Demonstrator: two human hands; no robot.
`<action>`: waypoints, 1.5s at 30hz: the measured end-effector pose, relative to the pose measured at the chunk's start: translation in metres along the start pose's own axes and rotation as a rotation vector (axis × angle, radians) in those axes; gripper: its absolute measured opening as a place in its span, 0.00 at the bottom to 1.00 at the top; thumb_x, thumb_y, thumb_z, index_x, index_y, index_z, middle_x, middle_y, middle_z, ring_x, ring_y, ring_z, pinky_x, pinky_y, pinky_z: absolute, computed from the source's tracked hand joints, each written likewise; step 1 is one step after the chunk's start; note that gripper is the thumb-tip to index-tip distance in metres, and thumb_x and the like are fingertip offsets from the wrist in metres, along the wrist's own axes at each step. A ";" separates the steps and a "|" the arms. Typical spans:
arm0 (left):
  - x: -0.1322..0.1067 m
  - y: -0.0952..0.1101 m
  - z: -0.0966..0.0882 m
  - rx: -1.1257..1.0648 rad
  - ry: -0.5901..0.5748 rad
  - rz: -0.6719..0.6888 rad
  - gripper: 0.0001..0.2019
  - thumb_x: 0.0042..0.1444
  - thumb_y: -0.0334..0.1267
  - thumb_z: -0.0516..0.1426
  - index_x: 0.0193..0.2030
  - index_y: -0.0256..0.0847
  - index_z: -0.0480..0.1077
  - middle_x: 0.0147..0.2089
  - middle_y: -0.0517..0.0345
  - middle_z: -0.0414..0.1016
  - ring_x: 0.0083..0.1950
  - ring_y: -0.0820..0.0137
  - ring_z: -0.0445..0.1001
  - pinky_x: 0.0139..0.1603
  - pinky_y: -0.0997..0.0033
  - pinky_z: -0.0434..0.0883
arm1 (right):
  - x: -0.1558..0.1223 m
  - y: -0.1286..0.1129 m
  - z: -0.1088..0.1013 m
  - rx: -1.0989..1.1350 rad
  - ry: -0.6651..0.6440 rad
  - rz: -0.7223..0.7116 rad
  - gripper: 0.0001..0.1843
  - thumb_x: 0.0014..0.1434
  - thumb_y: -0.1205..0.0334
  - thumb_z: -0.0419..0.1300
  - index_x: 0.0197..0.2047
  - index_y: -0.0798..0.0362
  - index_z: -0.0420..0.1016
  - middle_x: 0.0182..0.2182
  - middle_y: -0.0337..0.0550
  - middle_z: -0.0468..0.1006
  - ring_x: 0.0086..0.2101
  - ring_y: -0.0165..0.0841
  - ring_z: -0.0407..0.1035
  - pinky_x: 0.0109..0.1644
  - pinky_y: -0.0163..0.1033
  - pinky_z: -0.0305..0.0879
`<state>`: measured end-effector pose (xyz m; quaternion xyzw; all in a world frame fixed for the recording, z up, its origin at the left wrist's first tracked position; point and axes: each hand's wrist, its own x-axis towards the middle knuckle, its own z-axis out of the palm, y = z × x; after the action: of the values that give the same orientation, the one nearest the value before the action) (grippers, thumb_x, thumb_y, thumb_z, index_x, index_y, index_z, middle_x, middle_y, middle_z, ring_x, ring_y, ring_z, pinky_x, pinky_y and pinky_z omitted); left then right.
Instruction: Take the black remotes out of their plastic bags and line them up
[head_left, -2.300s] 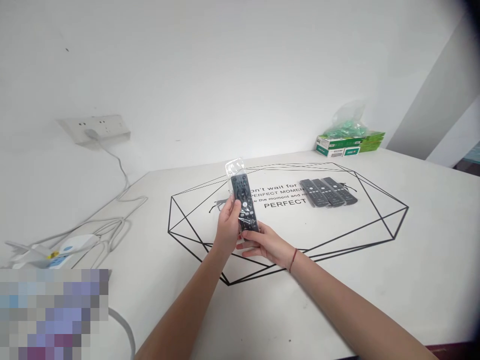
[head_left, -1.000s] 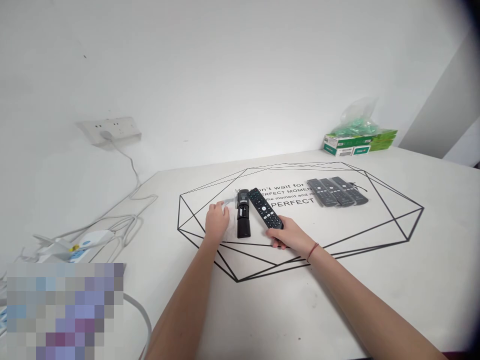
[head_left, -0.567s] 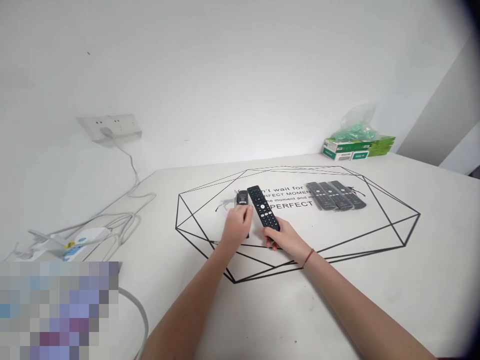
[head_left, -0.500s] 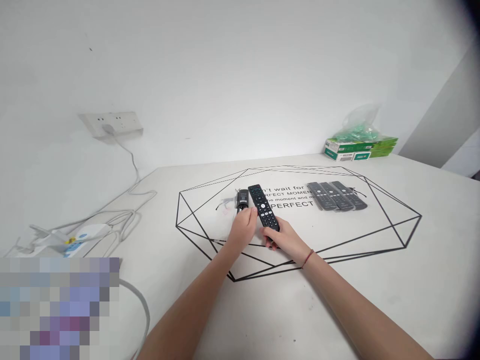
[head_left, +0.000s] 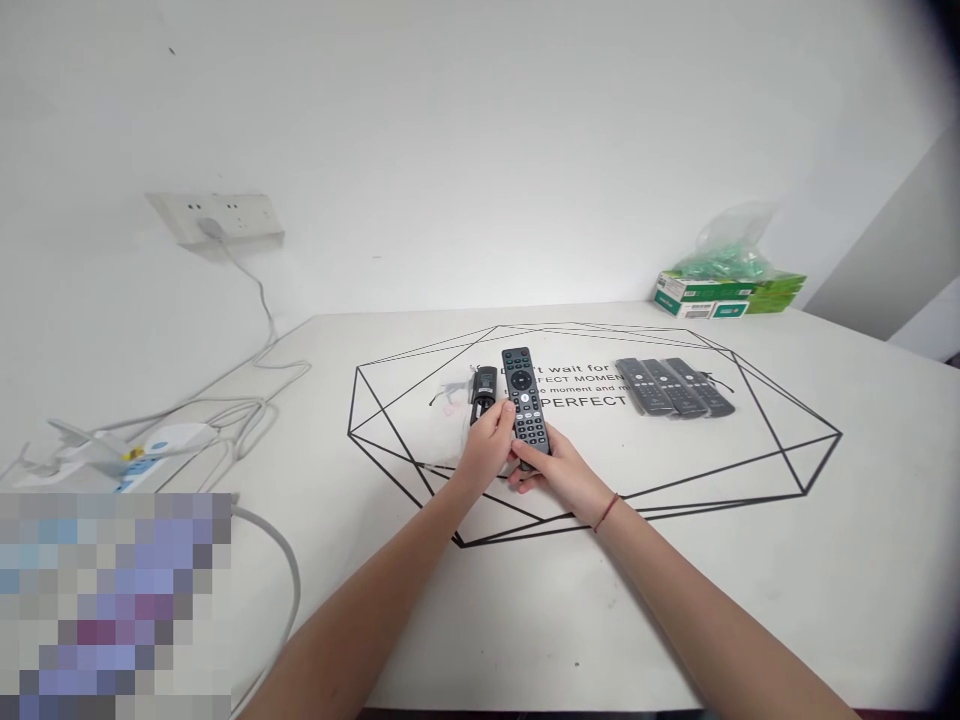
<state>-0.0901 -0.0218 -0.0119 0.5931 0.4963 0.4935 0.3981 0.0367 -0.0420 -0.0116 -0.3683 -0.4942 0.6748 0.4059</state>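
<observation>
A black remote control (head_left: 523, 385), buttons toward me, is held up over the middle of the table. My right hand (head_left: 559, 468) is closed around its lower end, thumb on the front. At its left edge, my left hand (head_left: 486, 440) pinches it with thumb and curled fingers. Just beyond the left hand lies a second black remote (head_left: 485, 384) with its back up and its battery compartment uncovered; the hand hides its lower end. Clear plastic film (head_left: 454, 440) lies beside it. To the right, several wrapped remotes (head_left: 660, 388) rest side by side.
Green and white boxes (head_left: 705, 292) with a clear plastic bag (head_left: 731, 250) on top stand at the back right, near the wall. A power strip (head_left: 161, 450) and tangled white cables (head_left: 247, 420) occupy the left side. A wall socket (head_left: 225, 215) holds a plug.
The held remote has turned more upright, its face now tilted toward me. My left hand has shifted slightly right onto its edge. The camera view has shifted a little.
</observation>
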 end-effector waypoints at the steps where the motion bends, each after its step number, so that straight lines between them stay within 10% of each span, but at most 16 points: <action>1: 0.000 0.000 0.000 0.013 0.019 0.009 0.19 0.58 0.54 0.45 0.28 0.41 0.60 0.20 0.65 0.58 0.20 0.76 0.58 0.21 0.76 0.56 | 0.000 0.000 0.001 0.033 -0.011 0.010 0.20 0.52 0.50 0.61 0.43 0.53 0.64 0.31 0.43 0.74 0.27 0.31 0.72 0.30 0.38 0.72; 9: 0.001 0.003 0.001 -0.019 0.066 0.044 0.19 0.58 0.54 0.45 0.30 0.41 0.64 0.24 0.62 0.64 0.26 0.73 0.64 0.28 0.74 0.63 | 0.002 -0.004 0.002 0.323 -0.058 0.169 0.34 0.59 0.36 0.38 0.39 0.57 0.69 0.27 0.47 0.73 0.26 0.33 0.71 0.33 0.41 0.70; 21: -0.002 0.011 0.002 -0.121 -0.064 -0.020 0.17 0.56 0.52 0.51 0.36 0.39 0.68 0.27 0.61 0.70 0.22 0.76 0.65 0.26 0.74 0.64 | 0.002 -0.002 0.003 0.102 0.198 -0.180 0.26 0.44 0.48 0.67 0.37 0.48 0.55 0.27 0.33 0.71 0.21 0.28 0.68 0.19 0.31 0.64; 28: 0.002 0.010 0.002 -0.208 0.006 0.003 0.14 0.52 0.46 0.56 0.40 0.38 0.69 0.37 0.55 0.74 0.33 0.75 0.70 0.32 0.75 0.65 | 0.005 0.000 0.001 0.014 0.163 -0.068 0.25 0.54 0.39 0.53 0.36 0.55 0.64 0.26 0.42 0.72 0.24 0.32 0.73 0.27 0.38 0.73; 37: 0.001 0.008 0.002 -0.255 -0.003 -0.046 0.14 0.53 0.47 0.55 0.40 0.38 0.69 0.36 0.59 0.72 0.30 0.77 0.68 0.30 0.77 0.64 | 0.004 -0.002 0.002 -0.047 0.170 -0.133 0.22 0.54 0.43 0.56 0.39 0.54 0.66 0.31 0.43 0.74 0.27 0.32 0.74 0.30 0.39 0.74; 45: 0.005 0.010 -0.008 -0.234 0.201 0.112 0.16 0.56 0.48 0.52 0.45 0.39 0.67 0.39 0.55 0.72 0.37 0.72 0.70 0.36 0.73 0.67 | -0.003 -0.025 -0.016 -0.198 0.072 0.081 0.19 0.52 0.47 0.59 0.33 0.57 0.71 0.30 0.46 0.73 0.25 0.32 0.72 0.20 0.34 0.67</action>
<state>-0.0959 -0.0189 0.0003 0.5169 0.4390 0.6261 0.3848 0.0573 -0.0344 0.0085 -0.4505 -0.5282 0.6248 0.3574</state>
